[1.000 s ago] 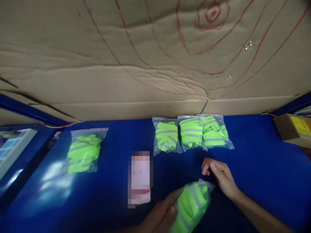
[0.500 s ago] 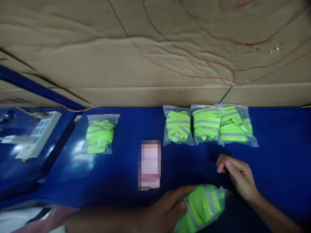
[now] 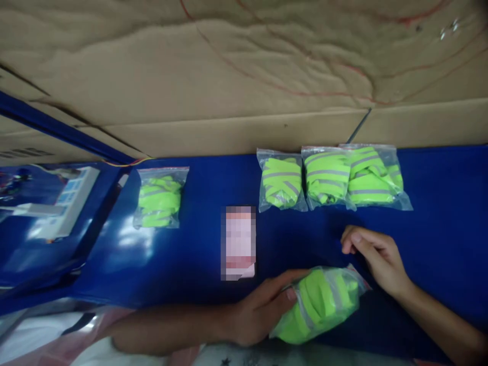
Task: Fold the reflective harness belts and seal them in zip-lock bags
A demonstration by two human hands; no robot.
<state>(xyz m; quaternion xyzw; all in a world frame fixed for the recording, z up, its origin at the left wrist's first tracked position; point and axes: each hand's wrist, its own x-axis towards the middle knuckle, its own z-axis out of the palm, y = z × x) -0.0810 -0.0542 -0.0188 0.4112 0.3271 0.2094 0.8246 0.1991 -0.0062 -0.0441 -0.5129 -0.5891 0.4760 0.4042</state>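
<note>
My left hand (image 3: 263, 310) is closed on the near-left side of a clear zip bag (image 3: 320, 305), thumb on top. Neon green reflective straps with grey stripes fill this bag, which is tilted with its zip edge to the upper right. Just beyond that edge is my right hand (image 3: 375, 254), its fingers curled in and the thumb against them. Nothing shows in it, and it is apart from the bag. Farther back lie three similar bags in a row: a left one (image 3: 282, 180), a middle one (image 3: 328, 178) and a right one (image 3: 375, 175), the last two overlapping.
Another bag of green straps (image 3: 158, 198) lies by itself on the left of the blue table (image 3: 198, 244). A phone-shaped item with a pixelated face (image 3: 240, 241) lies mid-table. Cardboard (image 3: 190, 76) lines the back. On the far left is a white box-like strip (image 3: 70, 203).
The view has tilted down, so the table things sit higher in the picture. My left hand still holds the bag, whose zip edge shows more plainly. My right hand stays curled.
</note>
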